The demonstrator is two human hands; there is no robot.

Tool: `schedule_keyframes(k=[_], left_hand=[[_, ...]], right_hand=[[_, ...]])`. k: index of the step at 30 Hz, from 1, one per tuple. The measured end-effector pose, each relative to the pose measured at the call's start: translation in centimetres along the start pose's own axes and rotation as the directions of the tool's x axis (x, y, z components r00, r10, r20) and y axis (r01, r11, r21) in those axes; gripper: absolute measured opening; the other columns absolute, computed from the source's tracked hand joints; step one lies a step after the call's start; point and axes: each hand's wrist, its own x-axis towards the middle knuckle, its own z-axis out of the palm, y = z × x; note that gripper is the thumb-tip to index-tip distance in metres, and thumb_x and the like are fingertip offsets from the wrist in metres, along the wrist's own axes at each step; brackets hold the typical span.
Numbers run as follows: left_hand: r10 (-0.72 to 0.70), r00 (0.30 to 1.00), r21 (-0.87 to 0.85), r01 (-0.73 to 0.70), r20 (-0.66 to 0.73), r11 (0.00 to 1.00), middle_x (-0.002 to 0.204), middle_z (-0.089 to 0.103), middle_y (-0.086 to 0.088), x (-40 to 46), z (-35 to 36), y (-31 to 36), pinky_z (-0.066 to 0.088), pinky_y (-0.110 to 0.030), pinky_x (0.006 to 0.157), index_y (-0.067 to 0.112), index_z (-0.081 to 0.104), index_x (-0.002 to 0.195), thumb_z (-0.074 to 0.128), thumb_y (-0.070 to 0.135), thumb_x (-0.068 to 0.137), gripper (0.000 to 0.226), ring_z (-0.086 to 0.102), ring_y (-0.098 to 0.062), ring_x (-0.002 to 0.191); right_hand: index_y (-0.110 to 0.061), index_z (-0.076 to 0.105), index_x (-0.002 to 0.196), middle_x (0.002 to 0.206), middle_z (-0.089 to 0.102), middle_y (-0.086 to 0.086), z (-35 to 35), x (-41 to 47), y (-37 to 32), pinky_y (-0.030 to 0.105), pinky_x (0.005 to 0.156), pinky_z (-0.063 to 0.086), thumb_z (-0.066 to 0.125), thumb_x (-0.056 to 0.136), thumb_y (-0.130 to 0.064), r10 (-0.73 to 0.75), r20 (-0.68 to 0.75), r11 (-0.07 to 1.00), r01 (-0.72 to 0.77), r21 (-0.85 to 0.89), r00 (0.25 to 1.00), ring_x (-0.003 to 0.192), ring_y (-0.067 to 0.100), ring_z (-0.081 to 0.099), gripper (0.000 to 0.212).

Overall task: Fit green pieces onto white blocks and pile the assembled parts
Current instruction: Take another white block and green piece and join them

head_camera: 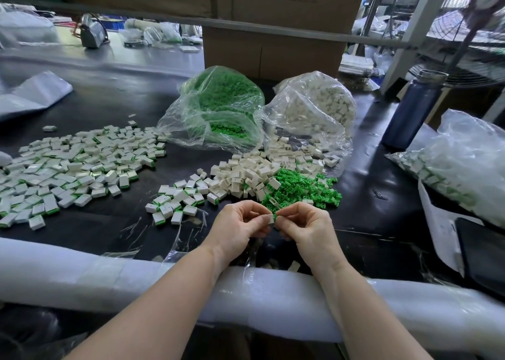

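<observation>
The black worktable fills the view, its near edge padded with a white foam roll. At ten o'clock lies the broad spread of assembled parts, white with green edges showing. At twelve o'clock sit two clear bags: the bag of green pieces and, just right of it, the bag of white blocks, both spilling toward the centre. At three o'clock another clear bag of finished parts slumps beside a dark blue bottle. Loose white blocks and loose green pieces touch each other in the middle; a small cluster of assembled parts lies at their seven o'clock.

Near six o'clock, the left hand pinches a white block between thumb and fingertips, while the right hand pinches a green piece against the block's end. The two parts touch; whether the piece is seated I cannot tell.

Risks, as I judge them: a skewed push could jam the green piece or leave it half-seated, and a slipping pinch could drop either part among the loose stock, mixing unfinished with finished.
</observation>
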Motion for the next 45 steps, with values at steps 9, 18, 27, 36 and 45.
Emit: schedule_keyframes(k=[9, 18, 27, 36, 45], left_hand=[[0.012, 1.0, 0.112, -0.014, 0.016, 0.994, 0.071, 0.065, -0.008, -0.23, 0.24, 0.21, 0.053, -0.02, 0.062, 0.011, 0.068, 0.082, 0.064, 0.004, 0.085, 0.009, 0.061, -0.011, 0.061], [0.028, 0.998, 0.152, -0.037, 0.06, 0.988, 0.069, 0.064, -0.006, -0.25, 0.09, 0.24, 0.05, -0.017, 0.06, 0.005, 0.068, 0.084, 0.063, 0.0, 0.084, 0.007, 0.059, -0.011, 0.062], [0.03, 0.998, 0.14, -0.038, 0.056, 0.989, 0.072, 0.066, -0.008, -0.3, -0.04, 0.26, 0.052, -0.018, 0.063, 0.006, 0.068, 0.085, 0.062, 0.001, 0.086, 0.009, 0.06, -0.01, 0.062], [0.038, 0.999, 0.185, -0.039, 0.009, 0.982, 0.072, 0.066, -0.011, -0.08, 0.17, -0.08, 0.055, -0.026, 0.066, 0.007, 0.068, 0.085, 0.063, 0.004, 0.085, 0.006, 0.062, -0.018, 0.065], [0.054, 0.998, 0.23, -0.061, 0.038, 0.971, 0.067, 0.064, -0.004, -0.26, 0.37, 0.03, 0.051, -0.018, 0.061, 0.006, 0.068, 0.084, 0.063, 0.001, 0.084, 0.007, 0.06, -0.011, 0.06]], right_hand=[[-0.017, 0.064, 0.063, 0.056, 0.06, -0.004, -0.11, 0.23, 0.47, 0.023, 0.054, 0.044, 0.07, 0.075, 0.006, 0.006, 0.018, 0.998, -0.005, -0.064, 1.0, 0.051, 0.009, 0.052, 0.027], [-0.017, 0.063, 0.06, 0.049, 0.059, -0.006, -0.25, 0.16, 0.41, 0.017, 0.049, 0.043, 0.071, 0.073, 0.006, 0.016, 0.048, 0.995, -0.011, -0.096, 0.999, 0.046, 0.003, 0.051, 0.028], [-0.011, 0.065, 0.064, 0.051, 0.059, -0.004, -0.23, 0.11, 0.29, 0.017, 0.049, 0.043, 0.071, 0.074, 0.006, 0.025, 0.052, 0.998, -0.022, -0.057, 0.998, 0.046, 0.004, 0.051, 0.021], [-0.023, 0.063, 0.059, 0.054, 0.06, -0.007, 0.12, 0.2, 0.54, 0.024, 0.057, 0.046, 0.073, 0.073, 0.001, -0.016, -0.035, 0.983, 0.009, -0.186, 0.999, 0.053, 0.008, 0.054, 0.029], [-0.019, 0.063, 0.059, 0.054, 0.06, -0.004, -0.21, 0.02, 0.13, 0.024, 0.054, 0.046, 0.073, 0.072, 0.003, 0.013, 0.01, 0.979, -0.011, -0.203, 1.0, 0.049, 0.005, 0.052, 0.028]])
